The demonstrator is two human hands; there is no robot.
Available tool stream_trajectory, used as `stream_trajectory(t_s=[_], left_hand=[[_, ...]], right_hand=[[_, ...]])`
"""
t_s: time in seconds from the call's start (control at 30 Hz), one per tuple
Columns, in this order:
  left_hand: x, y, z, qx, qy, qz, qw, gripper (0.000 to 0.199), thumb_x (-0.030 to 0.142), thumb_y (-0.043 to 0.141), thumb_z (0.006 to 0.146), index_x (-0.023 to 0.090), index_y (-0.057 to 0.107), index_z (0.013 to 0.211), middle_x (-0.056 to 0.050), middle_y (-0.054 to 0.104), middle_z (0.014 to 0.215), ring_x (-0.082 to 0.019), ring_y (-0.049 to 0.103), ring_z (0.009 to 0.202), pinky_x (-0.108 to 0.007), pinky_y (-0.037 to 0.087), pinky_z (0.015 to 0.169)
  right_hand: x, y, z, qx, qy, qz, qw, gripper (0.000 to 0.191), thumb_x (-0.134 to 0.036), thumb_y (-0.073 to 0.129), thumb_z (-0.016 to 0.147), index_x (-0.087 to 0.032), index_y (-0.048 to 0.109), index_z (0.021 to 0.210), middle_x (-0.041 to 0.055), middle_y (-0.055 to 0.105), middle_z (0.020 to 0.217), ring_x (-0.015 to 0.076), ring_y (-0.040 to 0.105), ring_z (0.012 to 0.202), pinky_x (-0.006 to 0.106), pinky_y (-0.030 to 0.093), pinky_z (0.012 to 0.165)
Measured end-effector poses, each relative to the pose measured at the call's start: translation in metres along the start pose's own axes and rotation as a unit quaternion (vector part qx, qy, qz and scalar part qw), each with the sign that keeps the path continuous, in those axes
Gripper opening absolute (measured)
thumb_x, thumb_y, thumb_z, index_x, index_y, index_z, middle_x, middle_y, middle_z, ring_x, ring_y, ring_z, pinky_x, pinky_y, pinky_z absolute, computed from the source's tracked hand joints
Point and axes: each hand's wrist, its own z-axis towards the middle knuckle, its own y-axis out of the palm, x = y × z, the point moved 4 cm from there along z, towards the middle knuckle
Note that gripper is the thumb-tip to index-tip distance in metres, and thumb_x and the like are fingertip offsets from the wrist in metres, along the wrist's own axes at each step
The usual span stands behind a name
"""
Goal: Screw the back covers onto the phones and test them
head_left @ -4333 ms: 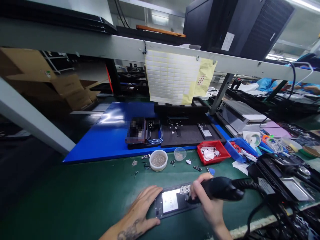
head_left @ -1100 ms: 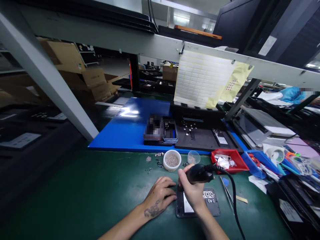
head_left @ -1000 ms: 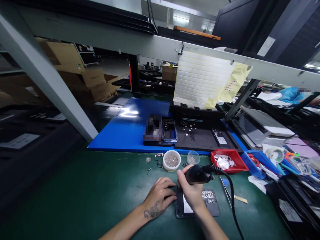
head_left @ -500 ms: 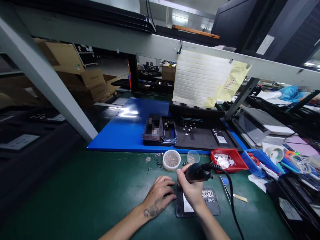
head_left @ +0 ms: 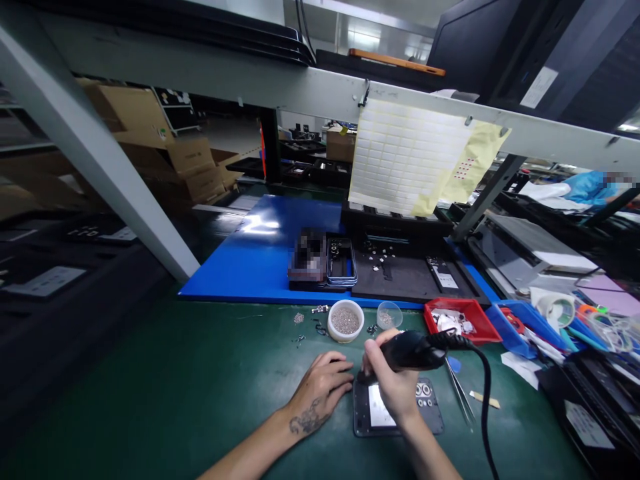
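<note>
In my right hand (head_left: 393, 387) is a black electric screwdriver (head_left: 415, 350), tilted, with a coiled cable leading off to the right. Its tip is over the upper left part of a dark phone body (head_left: 430, 420), though the exact contact point is hidden. The phone lies flat on the bench, showing a white label and round camera rings. My left hand (head_left: 323, 387) rests on the green bench with its fingers stretched out, the fingertips at the phone's left edge. A white tub of tiny screws (head_left: 345, 321) stands just beyond my hands.
Behind are a clear cup (head_left: 389, 315), a red tray of small parts (head_left: 460, 320) and a blue tray of tools (head_left: 520, 333). Tweezers (head_left: 460, 393) lie right of the phone. Phone frames (head_left: 341, 260) and a black tray (head_left: 410, 283) stand on the blue mat (head_left: 240, 267).
My right hand has tipped the screwdriver over toward the right and shifted slightly right, and its cable has swung right. My left hand stays at the phone's edge.
</note>
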Motion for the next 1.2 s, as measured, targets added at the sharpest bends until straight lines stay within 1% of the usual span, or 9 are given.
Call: stream_trajectory(t_s=[0.1,0.2,0.33,0.53,0.63,0.77,0.9,1.07,1.2], left_hand=[[-0.001,0.001,-0.002,0.012,0.008,0.000,1.000,0.019,0.018,0.054,0.089,0.018,0.070,0.100,-0.008,0.069,0.106,-0.026,0.052,0.105,-0.043,0.048,0.089],[-0.003,0.003,-0.003,0.010,0.011,0.002,1.000,0.018,0.018,0.055,0.089,0.019,0.070,0.100,-0.008,0.068,0.107,-0.026,0.052,0.105,-0.043,0.048,0.089],[-0.004,0.004,-0.004,0.016,-0.004,-0.005,1.000,0.012,0.019,0.060,0.086,0.021,0.072,0.089,-0.006,0.068,0.106,-0.027,0.051,0.106,-0.044,0.046,0.090],[-0.002,0.002,-0.002,0.015,-0.017,-0.020,1.000,0.004,0.021,0.070,0.080,0.019,0.071,0.077,-0.007,0.068,0.103,-0.028,0.052,0.105,-0.044,0.046,0.090],[0.001,0.000,-0.001,0.011,-0.015,-0.019,1.000,0.006,0.019,0.067,0.082,0.018,0.071,0.079,-0.008,0.067,0.103,-0.027,0.052,0.104,-0.043,0.047,0.089],[0.005,-0.003,0.000,0.000,-0.008,-0.015,1.000,0.014,0.014,0.058,0.086,0.018,0.071,0.090,-0.009,0.067,0.106,-0.026,0.051,0.105,-0.043,0.047,0.090],[0.002,-0.002,0.000,0.005,0.004,-0.014,1.000,0.019,0.013,0.054,0.088,0.017,0.069,0.099,-0.009,0.067,0.108,-0.026,0.051,0.105,-0.042,0.048,0.090],[-0.002,0.002,-0.001,0.020,0.021,-0.012,1.000,0.020,0.016,0.053,0.090,0.017,0.068,0.104,-0.010,0.067,0.109,-0.026,0.052,0.105,-0.043,0.049,0.087],[0.001,0.003,-0.001,0.001,0.024,-0.014,1.000,0.020,0.016,0.053,0.090,0.018,0.068,0.102,-0.009,0.067,0.110,-0.026,0.052,0.105,-0.042,0.049,0.089]], right_hand=[[-0.002,0.000,-0.001,-0.007,0.014,0.041,0.999,0.020,-0.031,0.064,0.085,-0.022,0.048,0.078,-0.0076,0.051,0.049,0.0109,0.050,0.042,0.025,0.044,0.045],[-0.002,0.000,0.000,-0.001,0.017,0.048,0.999,0.020,-0.031,0.064,0.085,-0.021,0.049,0.078,-0.0075,0.051,0.048,0.0103,0.050,0.042,0.023,0.043,0.045],[0.003,0.001,0.002,0.024,0.017,0.028,0.999,0.023,-0.033,0.067,0.082,-0.020,0.049,0.076,-0.0076,0.051,0.046,0.0092,0.047,0.038,0.021,0.039,0.041],[0.009,0.000,0.003,0.024,0.007,0.007,1.000,0.023,-0.033,0.067,0.082,-0.020,0.050,0.074,-0.0071,0.050,0.047,0.0099,0.048,0.039,0.022,0.039,0.041],[0.010,0.000,0.002,0.023,0.003,0.000,1.000,0.022,-0.033,0.066,0.082,-0.020,0.050,0.074,-0.0070,0.050,0.047,0.0103,0.048,0.038,0.022,0.040,0.042],[0.009,0.000,0.001,0.020,-0.003,-0.002,1.000,0.021,-0.031,0.067,0.082,-0.020,0.050,0.075,-0.0066,0.051,0.048,0.0107,0.049,0.040,0.023,0.041,0.043],[0.005,0.000,0.002,0.011,-0.005,0.006,1.000,0.021,-0.030,0.066,0.083,-0.020,0.050,0.075,-0.0065,0.052,0.049,0.0105,0.050,0.042,0.023,0.042,0.045],[-0.002,-0.002,0.002,-0.007,0.009,0.047,0.999,0.020,-0.030,0.064,0.086,-0.021,0.048,0.078,-0.0081,0.052,0.049,0.0101,0.051,0.043,0.023,0.043,0.047],[-0.004,-0.002,0.002,-0.009,0.019,0.104,0.994,0.019,-0.028,0.063,0.087,-0.022,0.048,0.078,-0.0092,0.052,0.049,0.0091,0.051,0.044,0.022,0.043,0.048]])
